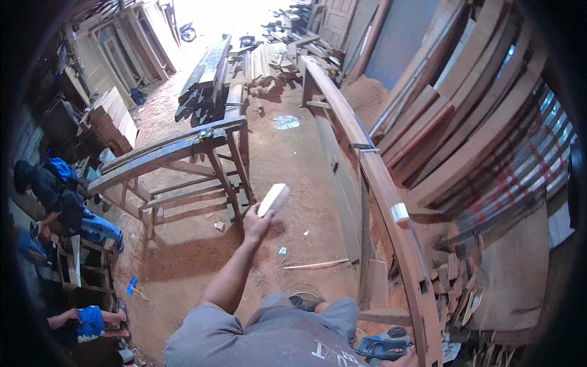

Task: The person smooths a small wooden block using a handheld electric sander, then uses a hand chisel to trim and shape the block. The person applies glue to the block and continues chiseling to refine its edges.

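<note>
My left hand (256, 224) is raised out in front of me, its fingers closed around the lower end of a pale wooden block (274, 198). At the bottom right, my right hand (400, 359) shows only in part beside a blue and black power planer (380, 345); its fingers look wrapped at the tool's rear, by the near end of a long wooden beam (385, 177). This beam runs from near me to the far side and has slots cut in its near part. A small pale cylinder (399, 213) rests on top of it.
A wooden sawhorse bench (156, 160) stands at left with a tape measure (206, 134) on it. Stacked planks (205, 73) lie beyond. Curved boards (483, 116) lean at right above wood offcuts (452, 275). Two people (64, 196) (92, 321) sit at far left.
</note>
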A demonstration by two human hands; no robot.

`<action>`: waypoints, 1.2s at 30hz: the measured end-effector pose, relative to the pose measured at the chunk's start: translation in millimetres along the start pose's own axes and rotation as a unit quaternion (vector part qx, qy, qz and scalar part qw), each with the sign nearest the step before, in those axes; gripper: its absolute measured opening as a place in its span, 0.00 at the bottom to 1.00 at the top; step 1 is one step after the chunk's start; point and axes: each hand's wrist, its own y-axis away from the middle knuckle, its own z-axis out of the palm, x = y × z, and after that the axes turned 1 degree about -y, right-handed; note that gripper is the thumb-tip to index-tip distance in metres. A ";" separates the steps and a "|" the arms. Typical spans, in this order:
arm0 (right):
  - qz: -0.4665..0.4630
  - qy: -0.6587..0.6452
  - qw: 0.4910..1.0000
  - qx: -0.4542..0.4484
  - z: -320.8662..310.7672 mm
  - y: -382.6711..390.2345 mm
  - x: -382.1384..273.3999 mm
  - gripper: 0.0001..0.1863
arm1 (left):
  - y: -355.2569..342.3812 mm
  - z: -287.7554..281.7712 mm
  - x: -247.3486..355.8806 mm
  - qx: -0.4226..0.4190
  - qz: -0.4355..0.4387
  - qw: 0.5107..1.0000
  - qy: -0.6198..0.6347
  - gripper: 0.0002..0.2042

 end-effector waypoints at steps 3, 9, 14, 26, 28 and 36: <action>0.025 0.011 0.999 -0.020 40.9 -6.3 5.4 0.13 | -71.1 -10.0 -20.7 0.030 -0.077 0.996 0.025 0.29; 0.091 0.017 0.995 -0.040 123.2 -18.3 25.0 0.13 | -226.7 -13.7 -36.3 0.168 -0.080 0.976 -0.113 0.35; 0.143 0.017 0.989 -0.032 177.0 -8.1 35.6 0.12 | -331.7 -22.6 -25.0 0.210 -0.108 0.948 -0.212 0.31; 0.159 -0.152 0.973 0.070 157.5 32.2 84.7 0.10 | -514.5 6.6 -92.7 0.166 -0.105 0.847 -0.493 0.31; 0.128 -0.185 0.965 0.134 176.9 54.0 88.1 0.12 | -503.0 9.5 -76.8 0.163 -0.112 0.809 -0.553 0.30; 0.120 -0.210 0.918 0.313 205.0 136.9 124.8 0.10 | -548.4 -18.2 -117.1 0.216 -0.129 0.791 -0.557 0.36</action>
